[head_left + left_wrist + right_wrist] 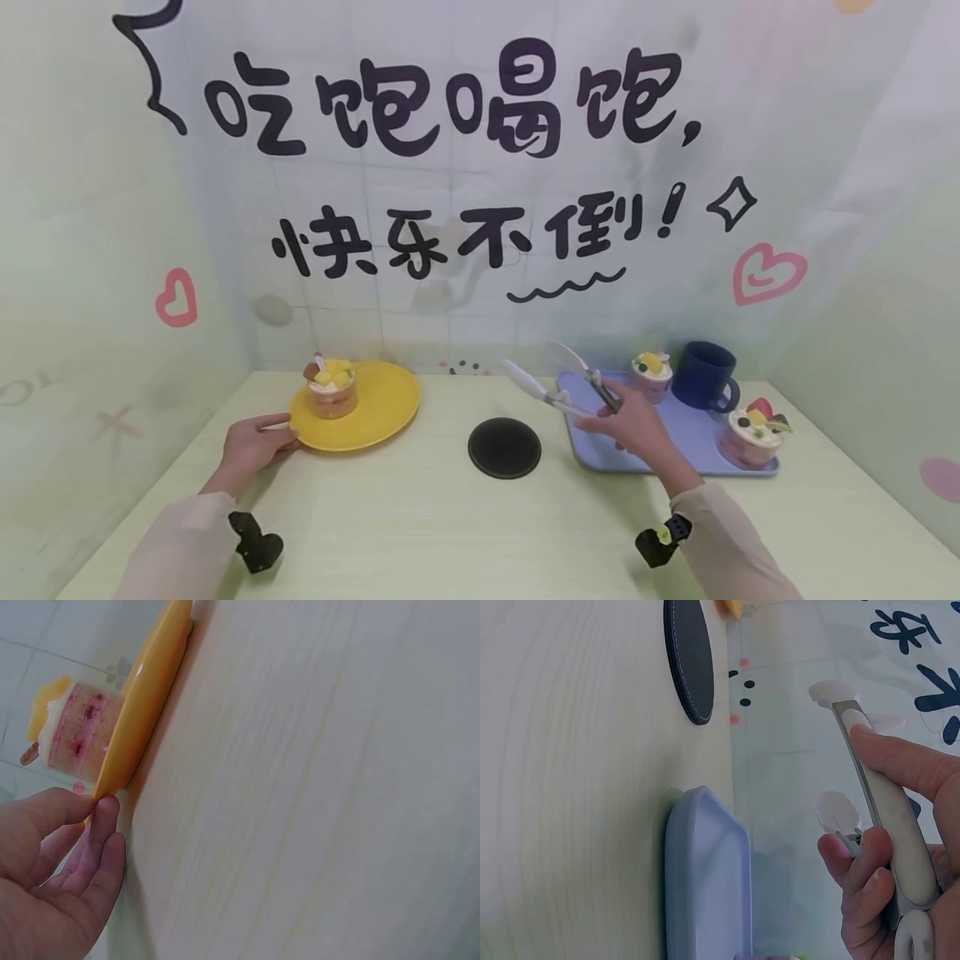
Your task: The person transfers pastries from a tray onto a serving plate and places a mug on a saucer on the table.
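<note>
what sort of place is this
Likely a mock café or dessert counter: the wall lettering is about eating and drinking, a dessert cup sits on the yellow plate, and a mug stands on the blue tray.

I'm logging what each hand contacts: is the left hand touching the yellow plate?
Touching. The left wrist view shows it plainly: the left hand pinches the rim of the yellow plate between thumb and fingers.

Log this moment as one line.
left hand: pinches yellow plate | right hand: holds tongs, tips apart | dessert cup: on plate | blue tray: mug, two dessert cups
</note>
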`<action>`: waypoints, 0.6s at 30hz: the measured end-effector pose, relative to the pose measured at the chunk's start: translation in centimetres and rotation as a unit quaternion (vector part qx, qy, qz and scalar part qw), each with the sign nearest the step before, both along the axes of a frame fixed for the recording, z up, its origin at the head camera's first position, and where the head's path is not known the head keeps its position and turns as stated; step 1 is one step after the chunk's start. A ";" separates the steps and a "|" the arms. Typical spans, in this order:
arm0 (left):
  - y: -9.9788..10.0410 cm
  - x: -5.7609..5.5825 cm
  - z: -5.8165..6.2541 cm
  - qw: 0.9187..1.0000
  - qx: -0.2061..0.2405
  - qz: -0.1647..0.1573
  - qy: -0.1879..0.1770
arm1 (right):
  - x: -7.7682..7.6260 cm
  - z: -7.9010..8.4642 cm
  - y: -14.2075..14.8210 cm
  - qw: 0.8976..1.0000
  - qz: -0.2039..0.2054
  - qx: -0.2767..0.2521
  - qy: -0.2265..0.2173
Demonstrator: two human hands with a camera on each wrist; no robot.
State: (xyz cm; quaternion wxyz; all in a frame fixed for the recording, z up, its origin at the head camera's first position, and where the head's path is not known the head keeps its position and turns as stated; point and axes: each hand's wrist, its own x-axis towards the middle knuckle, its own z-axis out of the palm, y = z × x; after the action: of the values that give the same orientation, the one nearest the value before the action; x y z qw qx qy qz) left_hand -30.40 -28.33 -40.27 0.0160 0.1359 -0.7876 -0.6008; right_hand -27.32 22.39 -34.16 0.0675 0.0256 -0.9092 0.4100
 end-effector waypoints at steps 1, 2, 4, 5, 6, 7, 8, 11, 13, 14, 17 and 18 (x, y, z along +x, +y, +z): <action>0.1 0.0 0.1 1.000 -0.001 0.001 0.000 | 0.1 0.0 0.1 1.000 0.000 0.001 0.000; 0.1 0.1 0.1 1.000 -0.002 0.002 -0.001 | 0.1 0.1 0.2 1.000 -0.001 0.001 -0.001; 0.1 0.1 0.2 1.000 -0.002 0.004 -0.001 | 0.3 0.1 0.4 1.000 0.000 0.002 0.001; 0.1 0.1 0.2 1.000 -0.003 0.004 -0.001 | 0.3 0.1 0.5 1.000 0.001 0.002 0.001; 0.1 0.1 0.2 1.000 -0.002 0.006 -0.002 | 0.4 0.1 0.6 1.000 0.001 0.003 0.002; 0.1 0.1 0.3 1.000 -0.001 0.005 -0.002 | 0.4 0.1 0.7 1.000 0.000 0.004 0.003; 0.1 0.1 0.2 1.000 -0.001 0.006 -0.002 | 0.5 0.1 0.8 1.000 -0.001 0.006 0.004; 0.1 0.1 0.2 1.000 -0.002 0.007 -0.002 | 0.6 0.1 1.1 1.000 -0.001 0.011 0.008; 0.0 0.1 0.2 1.000 -0.004 0.003 -0.002 | 0.6 0.1 1.3 1.000 -0.003 0.012 0.008; 0.0 0.1 0.1 1.000 -0.003 0.004 -0.002 | 0.6 0.1 1.4 1.000 -0.004 0.013 0.007; 0.0 0.0 0.1 1.000 0.002 0.001 -0.001 | 0.8 0.1 1.9 1.000 -0.005 0.016 0.003; 0.0 0.0 0.1 1.000 0.003 0.001 -0.001 | 0.9 0.1 2.0 1.000 -0.005 0.017 0.002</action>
State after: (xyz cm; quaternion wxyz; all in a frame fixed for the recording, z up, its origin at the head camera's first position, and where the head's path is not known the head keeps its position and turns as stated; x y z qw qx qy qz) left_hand -30.40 -28.29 -40.16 0.0154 0.1368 -0.7857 -0.6031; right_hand -26.45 24.40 -34.05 0.0708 0.0233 -0.9162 0.3938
